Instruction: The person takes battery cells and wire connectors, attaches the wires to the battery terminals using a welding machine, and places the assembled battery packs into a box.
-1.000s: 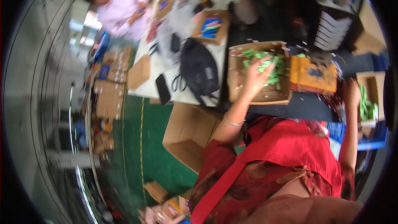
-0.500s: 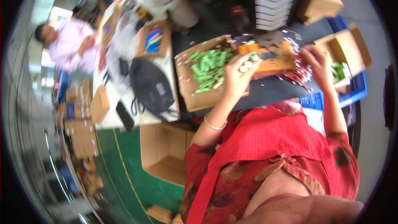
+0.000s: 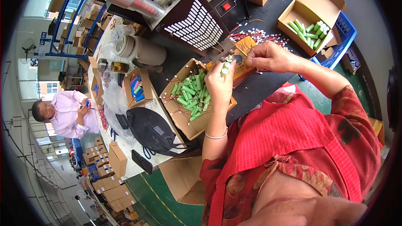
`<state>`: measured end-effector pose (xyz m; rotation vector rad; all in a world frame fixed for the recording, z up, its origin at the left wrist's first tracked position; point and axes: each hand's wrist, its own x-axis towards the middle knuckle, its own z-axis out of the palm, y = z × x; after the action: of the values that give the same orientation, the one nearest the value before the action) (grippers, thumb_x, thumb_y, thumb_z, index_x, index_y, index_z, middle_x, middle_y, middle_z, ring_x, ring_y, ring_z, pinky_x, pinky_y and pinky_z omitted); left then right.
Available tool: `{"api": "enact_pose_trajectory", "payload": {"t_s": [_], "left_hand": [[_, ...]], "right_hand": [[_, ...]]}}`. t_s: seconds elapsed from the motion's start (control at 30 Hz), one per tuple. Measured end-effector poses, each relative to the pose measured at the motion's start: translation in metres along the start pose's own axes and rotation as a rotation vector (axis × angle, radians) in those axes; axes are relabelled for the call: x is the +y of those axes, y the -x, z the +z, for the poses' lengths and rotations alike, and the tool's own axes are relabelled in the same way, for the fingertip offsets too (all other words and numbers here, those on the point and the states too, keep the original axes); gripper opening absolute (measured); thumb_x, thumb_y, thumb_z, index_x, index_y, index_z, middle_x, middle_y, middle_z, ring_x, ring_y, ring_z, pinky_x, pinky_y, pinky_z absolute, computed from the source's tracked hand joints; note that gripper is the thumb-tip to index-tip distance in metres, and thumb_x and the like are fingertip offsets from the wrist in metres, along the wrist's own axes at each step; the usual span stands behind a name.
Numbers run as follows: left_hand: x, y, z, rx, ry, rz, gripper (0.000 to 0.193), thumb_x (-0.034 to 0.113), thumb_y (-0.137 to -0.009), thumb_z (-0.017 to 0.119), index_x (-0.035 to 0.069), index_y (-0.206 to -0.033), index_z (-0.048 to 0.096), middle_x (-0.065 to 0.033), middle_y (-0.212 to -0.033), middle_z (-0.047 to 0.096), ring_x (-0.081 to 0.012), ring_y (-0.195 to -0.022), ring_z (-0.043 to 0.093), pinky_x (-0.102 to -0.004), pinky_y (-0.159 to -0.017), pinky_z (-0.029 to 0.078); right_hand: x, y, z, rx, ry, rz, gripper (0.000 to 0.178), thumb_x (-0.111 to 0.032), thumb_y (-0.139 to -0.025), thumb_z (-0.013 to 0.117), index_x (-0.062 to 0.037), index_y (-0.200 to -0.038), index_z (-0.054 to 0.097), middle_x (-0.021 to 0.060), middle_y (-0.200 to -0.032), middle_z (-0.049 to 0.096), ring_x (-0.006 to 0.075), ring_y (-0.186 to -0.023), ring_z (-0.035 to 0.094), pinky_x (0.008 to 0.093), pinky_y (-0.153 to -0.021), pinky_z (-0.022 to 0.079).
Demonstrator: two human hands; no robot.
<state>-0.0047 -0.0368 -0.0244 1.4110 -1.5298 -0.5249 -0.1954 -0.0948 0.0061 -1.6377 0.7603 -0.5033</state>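
Note:
My left hand (image 3: 220, 86) is closed around several green cylindrical battery cells (image 3: 226, 68), their pale ends showing between the fingers. It is beside an orange block (image 3: 245, 72) under the front of a black machine (image 3: 197, 27) with a slotted white grille. On the other side of the block, my right hand (image 3: 270, 56) has thumb and fingers pinched together near its surface; what they hold is too small to make out. Left of my left hand, a cardboard box (image 3: 180, 121) holds many green cells with thin wire leads. A pile of red and white connector leads (image 3: 264, 37) lies behind the block.
At right, an open carton (image 3: 289, 16) of green cells stands by a blue crate (image 3: 349, 29). To the left are a black mesh bag (image 3: 150, 129), a phone (image 3: 141, 162), a box of coloured cells (image 3: 144, 96) and a grey flask (image 3: 146, 50). Another person (image 3: 67, 111) stands beyond the table.
My right hand has moved left from beside the connector leads to the orange block. My left hand still holds the cells. The whole view has turned and is sharper.

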Motion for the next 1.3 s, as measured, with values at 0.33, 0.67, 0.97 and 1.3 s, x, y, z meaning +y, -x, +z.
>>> {"api": "enact_pose_trajectory", "payload": {"t_s": [0.33, 0.67, 0.97, 1.3], "left_hand": [[0.005, -0.003, 0.005, 0.09, -0.044, 0.049, 0.014, 0.011, -0.078, 0.064, -0.003, -0.076, 0.059, -0.0128, -0.063, 0.054, -0.025, -0.054, 0.053, -0.0348, -0.052, 0.041], [0.024, 0.008, -0.03, -0.197, 0.865, -0.607, 0.022, 0.001, -0.076, 0.066, 0.0, -0.097, 0.06, -0.0051, -0.079, 0.063, 0.0005, -0.053, 0.044, -0.0134, -0.043, 0.03], [0.001, 0.006, -0.007, 0.016, 0.46, -0.319, 0.017, 0.005, -0.079, 0.066, -0.004, -0.092, 0.061, 0.001, -0.073, 0.058, -0.0053, -0.063, 0.05, -0.0197, -0.055, 0.041], [-0.014, 0.001, -0.001, 0.007, 0.127, -0.096, 0.021, 0.005, -0.08, 0.064, -0.004, -0.098, 0.06, -0.0008, -0.077, 0.059, -0.0054, -0.064, 0.053, -0.0189, -0.058, 0.045]], "right_hand": [[0.0, -0.012, -0.002, 0.001, 0.1, -0.097, 0.023, -0.02, -0.084, 0.057, 0.0026, -0.086, 0.06, 0.0058, -0.07, 0.06, 0.009, -0.065, 0.053, 0.0273, -0.062, 0.046], [-0.001, 0.002, -0.008, -0.127, 0.143, -0.602, 0.017, -0.015, -0.081, 0.063, 0.0008, -0.085, 0.064, 0.0115, -0.074, 0.063, 0.0206, -0.069, 0.06, 0.031, -0.062, 0.047], [0.003, -0.011, 0.014, 0.123, 0.008, -0.212, 0.02, -0.019, -0.084, 0.061, 0.0004, -0.087, 0.065, 0.0005, -0.063, 0.057, 0.0042, -0.055, 0.052, 0.02, -0.047, 0.043], [0.0, -0.023, 0.01, 0.031, -0.035, -0.114, 0.021, -0.019, -0.082, 0.06, 0.0013, -0.084, 0.066, 0.0006, -0.064, 0.059, 0.005, -0.058, 0.052, 0.0225, -0.052, 0.043]]}}
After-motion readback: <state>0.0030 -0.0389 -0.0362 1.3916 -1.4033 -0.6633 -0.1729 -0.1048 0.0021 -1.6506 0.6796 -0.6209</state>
